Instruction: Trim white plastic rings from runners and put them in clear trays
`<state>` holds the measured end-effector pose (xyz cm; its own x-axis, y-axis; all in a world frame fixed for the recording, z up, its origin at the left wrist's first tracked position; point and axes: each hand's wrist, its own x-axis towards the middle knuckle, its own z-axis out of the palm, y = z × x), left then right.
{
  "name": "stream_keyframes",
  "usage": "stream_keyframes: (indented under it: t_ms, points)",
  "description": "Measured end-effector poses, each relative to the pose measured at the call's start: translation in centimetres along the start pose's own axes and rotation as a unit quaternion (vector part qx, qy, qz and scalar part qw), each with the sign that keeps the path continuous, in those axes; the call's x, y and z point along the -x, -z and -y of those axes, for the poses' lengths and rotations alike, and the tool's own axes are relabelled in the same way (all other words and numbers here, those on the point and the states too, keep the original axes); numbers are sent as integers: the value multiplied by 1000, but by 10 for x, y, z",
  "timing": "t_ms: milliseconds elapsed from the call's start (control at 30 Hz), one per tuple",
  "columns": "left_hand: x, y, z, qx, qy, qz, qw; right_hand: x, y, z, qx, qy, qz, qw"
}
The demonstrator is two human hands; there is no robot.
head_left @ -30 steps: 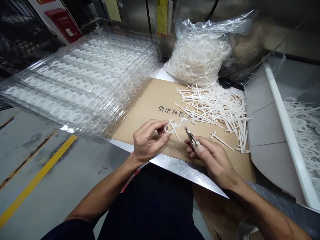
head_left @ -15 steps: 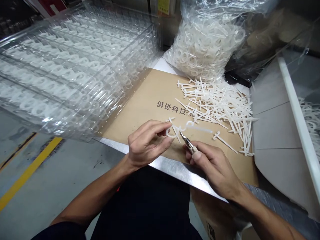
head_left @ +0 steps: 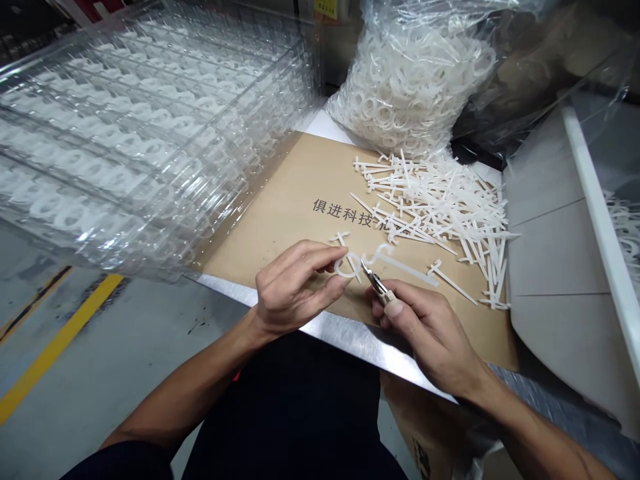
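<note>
My left hand (head_left: 295, 288) pinches a white moulded plastic ring piece (head_left: 346, 265) between thumb and fingers. My right hand (head_left: 427, 330) grips small metal side cutters (head_left: 377, 284), whose tips sit right by that ring. A long, curled white plastic strip (head_left: 400, 267) lies on the cardboard just to the right of the cutter tips, apparently apart from the ring. Beyond it a short white plastic T-shaped piece (head_left: 450, 282) lies alone. A heap of similar white plastic offcuts (head_left: 445, 217) covers the far right of the brown cardboard sheet (head_left: 280, 227).
Stacked transparent trays (head_left: 150, 147) of white rings fill the left. Behind the cardboard stands a bulging plastic bag of white rings (head_left: 410, 87). A steel table edge (head_left: 360, 340) runs below my hands, and a grey bin (head_left: 550, 267) stands at right.
The curled strip has come to lie lower and further from the ring, with a visible gap between them. The cutters remain at the ring, and the view has shifted only slightly.
</note>
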<state>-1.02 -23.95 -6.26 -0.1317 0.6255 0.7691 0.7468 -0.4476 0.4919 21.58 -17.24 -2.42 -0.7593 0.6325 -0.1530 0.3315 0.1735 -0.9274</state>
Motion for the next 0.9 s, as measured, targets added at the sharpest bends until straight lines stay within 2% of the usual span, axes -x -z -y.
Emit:
stream_keyframes:
  t_ms: [900]
  points:
    - [-2, -1, 2, 31, -23, 8, 999, -1, 0, -1, 23, 2, -11, 1000]
